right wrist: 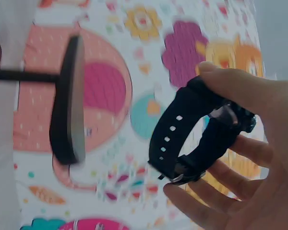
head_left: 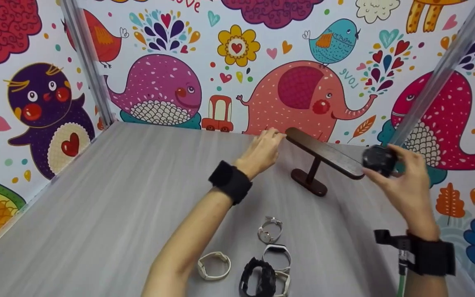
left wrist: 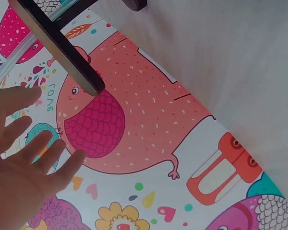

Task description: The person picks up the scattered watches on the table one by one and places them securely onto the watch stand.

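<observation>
My right hand (head_left: 412, 185) holds a black wristwatch (head_left: 379, 160) up by the right end of a dark brown T-shaped stand (head_left: 324, 153). In the right wrist view, thumb and fingers grip the buckled watch (right wrist: 164, 134) along one side of its loop, and the holes in its strap show. A gap separates it from the stand's bar (right wrist: 69, 105). My left hand (head_left: 262, 150) is beside the bar's left end. Seen from the left wrist, that hand (left wrist: 29, 172) has its fingers spread, holding nothing, apart from the bar (left wrist: 62, 48).
Several watches lie at the near side of the grey table (head_left: 109, 214): a slim metallic one (head_left: 265, 236), a white-banded one (head_left: 289, 259), a cream one (head_left: 203, 270), a black one (head_left: 267, 278) and a partly covered pale one (head_left: 285, 284). Patterned walls (head_left: 229, 78) stand behind.
</observation>
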A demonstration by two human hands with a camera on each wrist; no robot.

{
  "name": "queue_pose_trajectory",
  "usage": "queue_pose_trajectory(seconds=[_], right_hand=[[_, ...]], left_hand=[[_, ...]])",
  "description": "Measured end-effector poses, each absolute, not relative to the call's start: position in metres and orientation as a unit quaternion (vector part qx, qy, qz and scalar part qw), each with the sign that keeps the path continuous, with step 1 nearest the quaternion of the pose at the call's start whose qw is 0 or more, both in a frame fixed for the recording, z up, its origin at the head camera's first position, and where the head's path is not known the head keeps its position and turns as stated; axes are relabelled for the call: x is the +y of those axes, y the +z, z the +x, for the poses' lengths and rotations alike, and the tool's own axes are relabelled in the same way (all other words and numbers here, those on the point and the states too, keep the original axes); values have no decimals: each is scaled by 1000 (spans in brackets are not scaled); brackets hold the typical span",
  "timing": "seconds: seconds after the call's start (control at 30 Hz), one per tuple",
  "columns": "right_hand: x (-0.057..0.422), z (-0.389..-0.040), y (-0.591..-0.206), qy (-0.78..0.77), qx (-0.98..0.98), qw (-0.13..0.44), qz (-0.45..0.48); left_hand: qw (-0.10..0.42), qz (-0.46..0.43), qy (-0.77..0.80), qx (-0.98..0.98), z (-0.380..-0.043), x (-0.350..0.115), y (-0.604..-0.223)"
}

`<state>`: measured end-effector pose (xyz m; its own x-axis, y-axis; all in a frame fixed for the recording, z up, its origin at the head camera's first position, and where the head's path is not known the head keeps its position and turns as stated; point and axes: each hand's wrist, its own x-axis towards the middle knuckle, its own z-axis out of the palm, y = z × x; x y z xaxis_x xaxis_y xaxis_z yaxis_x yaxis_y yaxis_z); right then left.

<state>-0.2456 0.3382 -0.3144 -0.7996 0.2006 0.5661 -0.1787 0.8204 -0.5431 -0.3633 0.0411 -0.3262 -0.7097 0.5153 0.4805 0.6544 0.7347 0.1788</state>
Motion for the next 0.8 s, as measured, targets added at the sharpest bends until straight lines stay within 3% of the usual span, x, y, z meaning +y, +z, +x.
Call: queue_pose_trajectory(seconds=[0.13, 0.3, 0.8], right_hand=[[368, -248, -323, 307, -911, 268, -64], [377, -261, -337, 332, -917, 213, -59], [377, -285, -362, 381, -909, 164, -40]], left_hand=[[176, -314, -173, -917, -373, 60, -323], [145, -309, -180, -923, -386, 77, -321], [101, -291, -167, -937, -418, 105, -335]])
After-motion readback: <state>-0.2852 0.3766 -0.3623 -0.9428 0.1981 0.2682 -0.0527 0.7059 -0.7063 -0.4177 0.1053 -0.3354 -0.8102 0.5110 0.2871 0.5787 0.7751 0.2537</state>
